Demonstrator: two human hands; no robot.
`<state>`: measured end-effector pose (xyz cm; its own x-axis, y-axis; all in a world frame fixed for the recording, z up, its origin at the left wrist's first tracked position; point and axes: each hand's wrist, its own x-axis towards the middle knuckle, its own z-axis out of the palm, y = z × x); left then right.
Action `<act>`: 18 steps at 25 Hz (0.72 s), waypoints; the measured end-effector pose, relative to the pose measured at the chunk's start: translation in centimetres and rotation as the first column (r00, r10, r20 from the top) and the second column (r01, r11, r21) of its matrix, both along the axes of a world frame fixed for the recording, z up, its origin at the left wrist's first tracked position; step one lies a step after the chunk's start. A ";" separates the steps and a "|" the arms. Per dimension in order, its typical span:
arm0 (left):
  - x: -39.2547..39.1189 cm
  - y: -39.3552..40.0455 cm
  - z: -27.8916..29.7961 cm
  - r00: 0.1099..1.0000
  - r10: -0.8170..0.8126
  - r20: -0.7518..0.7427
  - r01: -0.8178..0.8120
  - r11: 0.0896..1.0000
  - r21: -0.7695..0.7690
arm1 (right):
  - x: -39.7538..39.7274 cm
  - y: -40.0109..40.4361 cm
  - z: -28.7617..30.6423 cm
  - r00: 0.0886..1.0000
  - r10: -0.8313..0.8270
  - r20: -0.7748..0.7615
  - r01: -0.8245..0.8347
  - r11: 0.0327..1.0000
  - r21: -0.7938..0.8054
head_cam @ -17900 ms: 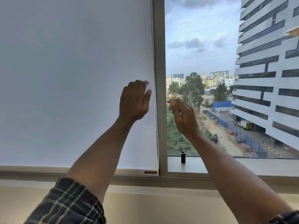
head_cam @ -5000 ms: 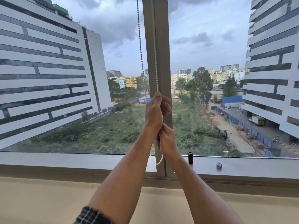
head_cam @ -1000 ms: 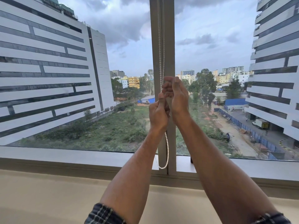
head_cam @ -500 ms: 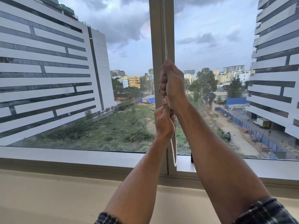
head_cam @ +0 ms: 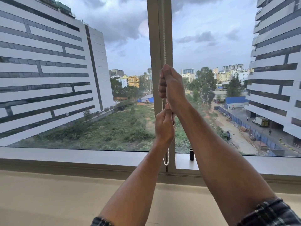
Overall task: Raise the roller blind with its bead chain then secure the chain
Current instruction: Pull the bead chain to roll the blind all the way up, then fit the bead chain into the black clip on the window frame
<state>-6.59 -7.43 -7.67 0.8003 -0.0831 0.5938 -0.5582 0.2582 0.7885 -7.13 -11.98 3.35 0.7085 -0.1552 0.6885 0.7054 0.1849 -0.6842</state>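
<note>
The white bead chain (head_cam: pixel 164 39) hangs down the front of the grey window mullion (head_cam: pixel 153 46). My right hand (head_cam: pixel 171 85) is closed around the chain at mid height. Just below it my left hand (head_cam: pixel 164 126) grips the same chain. The chain's bottom loop (head_cam: pixel 166 159) dangles under my left wrist, close to the sill. The roller blind itself is out of view above the frame; both panes are uncovered.
A pale window sill (head_cam: pixel 73 154) runs across the view, with a beige ledge (head_cam: pixel 48 198) below it. A small black cylinder (head_cam: pixel 191 154) stands on the sill right of the mullion, beside my right forearm. Buildings and a green lot lie outside.
Over the last second my right hand slid up the chain and stays above the left. The blind, down in the oldest frame, has gone up out of view.
</note>
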 end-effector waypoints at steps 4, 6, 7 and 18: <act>-0.1 0.0 -1.3 0.999 0.033 -0.026 -0.033 0.999 0.012 | -0.1 -0.8 -2.2 0.999 0.033 -0.043 -0.035 0.999 -0.041; -0.3 -0.1 -1.9 0.996 0.065 -0.054 -0.064 0.998 0.008 | -0.1 -1.3 -3.4 0.997 0.047 -0.059 -0.051 0.996 -0.073; -0.4 -0.2 -2.2 0.992 0.109 -0.059 -0.109 0.994 0.017 | -0.1 -1.7 -4.1 0.998 0.018 -0.055 -0.024 0.993 -0.115; -3.8 -5.2 -6.8 0.694 0.269 0.667 -0.435 0.896 0.092 | -1.5 -11.3 -15.9 0.932 -0.328 -0.152 0.303 0.938 -0.169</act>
